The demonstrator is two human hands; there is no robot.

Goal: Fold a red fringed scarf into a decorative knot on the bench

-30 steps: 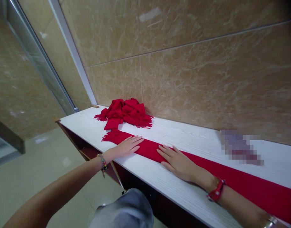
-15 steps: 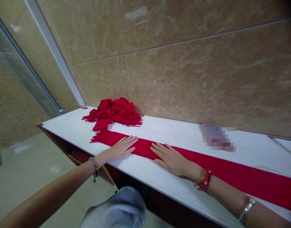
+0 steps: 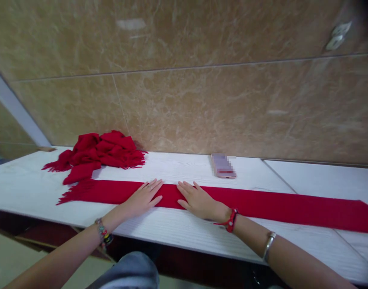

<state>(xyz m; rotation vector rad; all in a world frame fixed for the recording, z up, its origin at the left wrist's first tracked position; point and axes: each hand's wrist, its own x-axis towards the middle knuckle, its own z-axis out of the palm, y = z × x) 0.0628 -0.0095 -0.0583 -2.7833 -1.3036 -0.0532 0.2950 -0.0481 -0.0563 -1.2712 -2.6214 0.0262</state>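
Observation:
A long red scarf (image 3: 262,205) lies flat and lengthwise along the white countertop (image 3: 178,164), its fringed end at the left. My left hand (image 3: 143,199) rests palm down on it, fingers stretched out and pointing right, with a ring on one finger. To its right, my right hand (image 3: 199,201) also lies flat on the fabric, fingers extended toward the left. A short stretch of scarf shows between the two sets of fingertips. The scarf's right end reaches the edge of the view.
Behind the scarf's left end sits a crumpled red fringed scarf (image 3: 107,148). A phone (image 3: 221,165), partly pixelated, lies near the tiled wall (image 3: 184,108). A wall socket (image 3: 338,36) is at upper right. My knee (image 3: 132,269) is below the counter's front edge.
My view has turned to the right, showing more of the scarf's right side. Both flat hands have slid rightward along the scarf, away from its fringe. The crumpled scarf stays put.

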